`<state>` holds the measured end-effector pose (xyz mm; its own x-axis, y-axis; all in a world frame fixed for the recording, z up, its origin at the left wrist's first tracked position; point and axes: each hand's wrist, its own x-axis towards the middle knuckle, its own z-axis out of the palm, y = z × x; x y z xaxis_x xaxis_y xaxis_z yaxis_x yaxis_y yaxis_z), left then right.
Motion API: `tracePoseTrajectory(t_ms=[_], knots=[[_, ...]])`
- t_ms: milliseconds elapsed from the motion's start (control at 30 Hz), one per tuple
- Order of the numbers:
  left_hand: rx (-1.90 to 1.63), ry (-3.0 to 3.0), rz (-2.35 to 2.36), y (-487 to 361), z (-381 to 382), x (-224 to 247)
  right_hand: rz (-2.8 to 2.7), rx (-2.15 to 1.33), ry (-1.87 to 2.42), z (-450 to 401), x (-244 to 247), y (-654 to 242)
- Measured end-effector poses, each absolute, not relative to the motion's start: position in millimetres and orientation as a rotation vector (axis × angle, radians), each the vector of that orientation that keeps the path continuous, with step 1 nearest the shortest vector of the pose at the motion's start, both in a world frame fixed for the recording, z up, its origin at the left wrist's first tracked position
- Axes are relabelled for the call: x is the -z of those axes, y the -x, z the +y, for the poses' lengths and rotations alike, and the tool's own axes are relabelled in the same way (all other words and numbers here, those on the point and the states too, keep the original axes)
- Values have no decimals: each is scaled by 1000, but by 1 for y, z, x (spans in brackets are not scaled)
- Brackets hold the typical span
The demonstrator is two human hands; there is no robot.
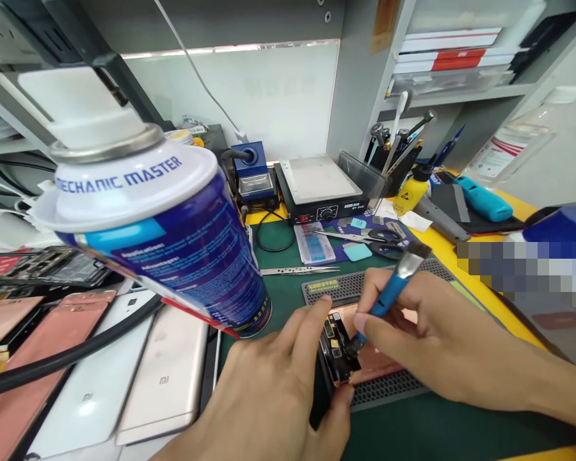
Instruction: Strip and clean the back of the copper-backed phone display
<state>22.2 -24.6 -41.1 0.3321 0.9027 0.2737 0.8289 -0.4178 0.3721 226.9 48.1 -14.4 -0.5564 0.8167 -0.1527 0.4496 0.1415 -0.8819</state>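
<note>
My right hand (413, 326) is closed round a blue-handled brush (388, 296), held at a slant. One dark bristle end touches the black circuit part of an opened phone (338, 352); a wider bristle end points up past my fingers. The phone's copper-coloured inner surface (381, 363) shows below my right hand. My left hand (288, 371) grips the phone's left end, with fingers at its upper edge and the thumb at its lower edge. Beneath the phone lies a grey honeycomb-patterned pad (388, 392) on a green mat (283, 246).
A large blue spray can (173, 256) stands close at the left. Phones and back covers (158, 378) lie beyond it, crossed by a black cable (77, 355). Behind the pad are tweezers (297, 271), scissors (365, 237), a heating plate (321, 186) and a yellow bottle (411, 191).
</note>
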Motion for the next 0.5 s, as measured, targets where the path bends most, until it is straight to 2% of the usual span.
tracePoseTrajectory(t_ms=[500], knots=[[-722, -2443, 1551, -19, -24, 45, -1994, -1563, 1166, 45, 15, -230]])
